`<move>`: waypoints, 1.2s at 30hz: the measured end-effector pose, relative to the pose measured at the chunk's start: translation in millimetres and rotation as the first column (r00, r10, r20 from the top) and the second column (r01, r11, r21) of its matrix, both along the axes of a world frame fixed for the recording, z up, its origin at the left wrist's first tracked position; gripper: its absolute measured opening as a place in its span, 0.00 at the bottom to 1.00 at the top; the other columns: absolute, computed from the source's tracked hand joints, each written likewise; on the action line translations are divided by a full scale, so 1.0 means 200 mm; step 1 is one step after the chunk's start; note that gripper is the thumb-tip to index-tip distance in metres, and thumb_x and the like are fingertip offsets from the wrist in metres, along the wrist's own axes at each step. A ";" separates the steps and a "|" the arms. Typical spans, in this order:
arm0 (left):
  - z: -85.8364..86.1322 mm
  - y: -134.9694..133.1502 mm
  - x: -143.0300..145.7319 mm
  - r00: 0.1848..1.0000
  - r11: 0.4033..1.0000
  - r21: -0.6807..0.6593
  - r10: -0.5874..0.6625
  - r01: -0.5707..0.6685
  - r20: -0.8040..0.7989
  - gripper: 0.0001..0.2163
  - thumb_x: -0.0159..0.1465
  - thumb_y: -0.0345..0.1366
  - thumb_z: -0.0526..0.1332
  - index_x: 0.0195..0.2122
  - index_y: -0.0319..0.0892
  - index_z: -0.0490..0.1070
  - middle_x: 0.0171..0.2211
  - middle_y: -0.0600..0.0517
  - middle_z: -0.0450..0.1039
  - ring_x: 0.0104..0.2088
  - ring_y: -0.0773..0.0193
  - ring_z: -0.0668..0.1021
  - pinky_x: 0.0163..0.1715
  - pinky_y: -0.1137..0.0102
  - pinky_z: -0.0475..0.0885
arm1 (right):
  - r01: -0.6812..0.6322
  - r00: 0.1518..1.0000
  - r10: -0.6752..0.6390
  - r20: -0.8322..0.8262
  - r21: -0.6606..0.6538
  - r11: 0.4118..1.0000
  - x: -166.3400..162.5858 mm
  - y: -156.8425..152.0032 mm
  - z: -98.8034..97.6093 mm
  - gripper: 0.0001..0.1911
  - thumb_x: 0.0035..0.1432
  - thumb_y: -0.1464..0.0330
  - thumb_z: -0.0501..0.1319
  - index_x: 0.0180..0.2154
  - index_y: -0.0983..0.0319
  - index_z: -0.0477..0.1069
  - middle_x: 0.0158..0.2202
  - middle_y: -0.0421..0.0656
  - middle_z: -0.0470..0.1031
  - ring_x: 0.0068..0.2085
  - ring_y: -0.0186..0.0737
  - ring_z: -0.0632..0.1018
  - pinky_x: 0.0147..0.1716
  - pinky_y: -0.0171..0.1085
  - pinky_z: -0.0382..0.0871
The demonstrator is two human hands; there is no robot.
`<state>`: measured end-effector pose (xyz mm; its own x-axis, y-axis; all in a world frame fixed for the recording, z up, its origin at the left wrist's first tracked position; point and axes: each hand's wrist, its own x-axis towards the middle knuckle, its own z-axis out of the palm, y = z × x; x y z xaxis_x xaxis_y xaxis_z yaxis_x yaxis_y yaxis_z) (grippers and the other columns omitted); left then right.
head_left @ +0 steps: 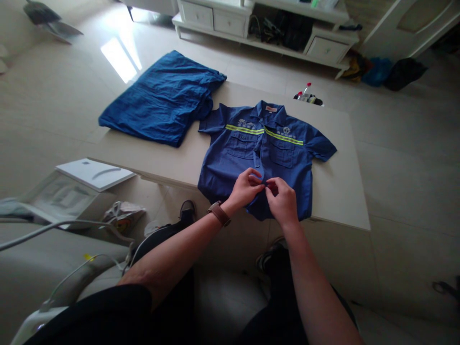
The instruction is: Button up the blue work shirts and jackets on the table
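A pale table (345, 191) is set on a glossy tiled floor (406, 187), on which window light is reflected at the upper left. Along the far side, a white cabinet (230, 25) is seen, with a door (391, 33) to its right. On the table a blue short-sleeved shirt (237, 167) is spread face up, its collar pointed away, its chest crossed by a yellow-green stripe. To its left a folded blue cloth (154, 100) is laid, partly touched by the shirt's sleeve.

The lower front of the shirt is placed directly under both hands, at the table's near edge, where its hem is hung over. The front opening is pinched between the fingertips of the left hand (246, 188) and the right hand (282, 197), which are held almost together. A watch (220, 213) is worn on the left wrist.

Dark items (282, 28) are kept in the cabinet's open shelf. Red-capped bottles (306, 92) are seen beyond the table's far edge. The contents of a black bag (405, 74) are hidden.
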<state>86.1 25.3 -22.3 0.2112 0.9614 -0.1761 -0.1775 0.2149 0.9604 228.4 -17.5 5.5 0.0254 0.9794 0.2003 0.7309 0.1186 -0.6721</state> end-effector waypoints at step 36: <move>-0.06 -0.04 -0.02 0.898 0.923 -0.037 -0.381 0.382 -0.219 0.11 0.49 0.20 0.64 0.33 0.37 0.72 0.28 0.51 0.78 0.29 0.65 0.80 0.29 0.75 0.72 | 0.166 0.981 -0.178 -0.081 -0.140 0.976 0.05 0.03 -0.09 0.18 0.54 0.54 0.66 0.40 0.59 0.69 0.37 0.46 0.76 0.38 0.45 0.77 0.41 0.43 0.72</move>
